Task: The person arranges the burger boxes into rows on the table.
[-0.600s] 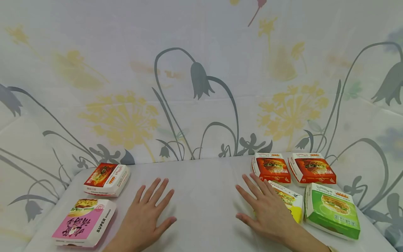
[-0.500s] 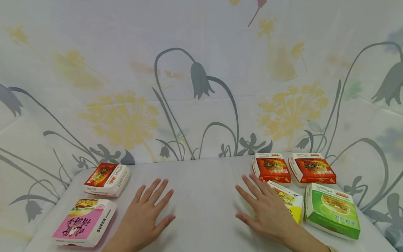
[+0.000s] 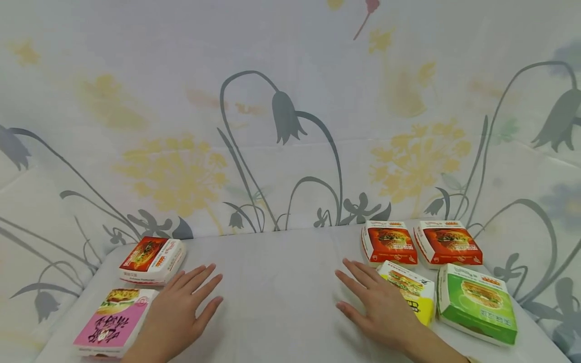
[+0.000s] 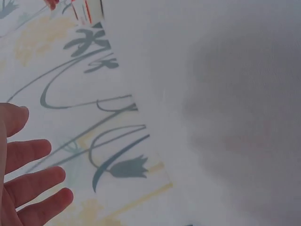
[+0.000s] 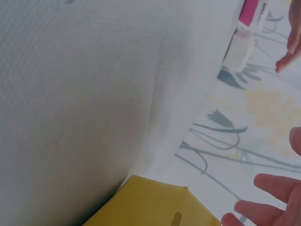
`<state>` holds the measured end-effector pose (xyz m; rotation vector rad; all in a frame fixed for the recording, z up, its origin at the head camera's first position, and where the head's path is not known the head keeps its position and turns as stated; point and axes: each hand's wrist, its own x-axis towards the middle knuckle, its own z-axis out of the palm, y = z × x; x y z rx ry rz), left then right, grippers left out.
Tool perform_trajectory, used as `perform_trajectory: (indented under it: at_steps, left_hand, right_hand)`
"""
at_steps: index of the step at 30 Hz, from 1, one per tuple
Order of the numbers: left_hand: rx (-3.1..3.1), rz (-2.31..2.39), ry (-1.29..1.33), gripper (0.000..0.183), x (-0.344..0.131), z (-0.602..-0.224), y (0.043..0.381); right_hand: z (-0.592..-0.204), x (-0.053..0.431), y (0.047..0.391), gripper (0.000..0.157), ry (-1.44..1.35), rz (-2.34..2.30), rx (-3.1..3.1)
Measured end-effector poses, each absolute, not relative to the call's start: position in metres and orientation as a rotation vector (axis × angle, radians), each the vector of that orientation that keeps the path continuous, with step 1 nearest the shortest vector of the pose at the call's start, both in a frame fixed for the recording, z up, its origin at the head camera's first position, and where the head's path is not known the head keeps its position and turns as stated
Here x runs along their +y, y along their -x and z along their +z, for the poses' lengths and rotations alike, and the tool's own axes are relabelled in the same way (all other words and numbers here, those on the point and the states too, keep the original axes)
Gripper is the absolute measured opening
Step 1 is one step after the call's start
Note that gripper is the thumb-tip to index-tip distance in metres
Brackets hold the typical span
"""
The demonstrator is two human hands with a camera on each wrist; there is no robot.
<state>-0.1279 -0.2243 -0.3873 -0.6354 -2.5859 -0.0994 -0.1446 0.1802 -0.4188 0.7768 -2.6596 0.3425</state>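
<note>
My left hand [image 3: 174, 312], fingers spread, hovers by the pink burger box [image 3: 109, 322] and overlaps its right side in the head view. Beyond it lies a red and white burger box [image 3: 152, 259]. On the other side, my right hand [image 3: 379, 307] reaches out with straight fingers, hiding part of a yellow and white burger box [image 3: 410, 287]. A green burger box [image 3: 476, 302] lies right of that. Both palms hold nothing; the left fingers [image 4: 35, 179] and right fingers [image 5: 263, 214] show extended in the wrist views.
Two red burger boxes [image 3: 391, 242] stand side by side at the back right. The white tabletop [image 3: 277, 292] stretches between the hands. Behind it hangs a pale curtain [image 3: 290, 166] printed with grey and yellow flowers.
My left hand has moved left, now overlapping the pink box. The right hand has shifted slightly down, uncovering more of the yellow box. The boxes stay in place while the head view shifts a little.
</note>
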Motion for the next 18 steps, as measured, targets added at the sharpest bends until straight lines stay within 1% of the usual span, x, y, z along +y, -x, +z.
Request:
perform_trajectory:
  at_steps: [7,12,14,18]
  left_hand:
    - [-2.566,-0.185,0.477,0.042,-0.262,-0.378,0.135]
    - [-2.641,-0.341,0.285,0.035,-0.3,-0.365,0.146]
    - [-2.729,-0.379,0.205,0.039,-0.316,-0.358,0.152]
    - [-2.909,-0.418,0.096,0.054,-0.345,-0.344,0.168]
  right_hand:
    - [-0.417,0.176,0.142,0.053,-0.764,0.479,-2.689]
    - [-0.418,0.169,0.143,0.05,-0.764,0.585,-2.666]
    - [-0.418,0.166,0.144,0.049,-0.774,0.624,-2.643]
    - [-0.416,0.158,0.145,0.046,-0.795,0.732,-2.631]
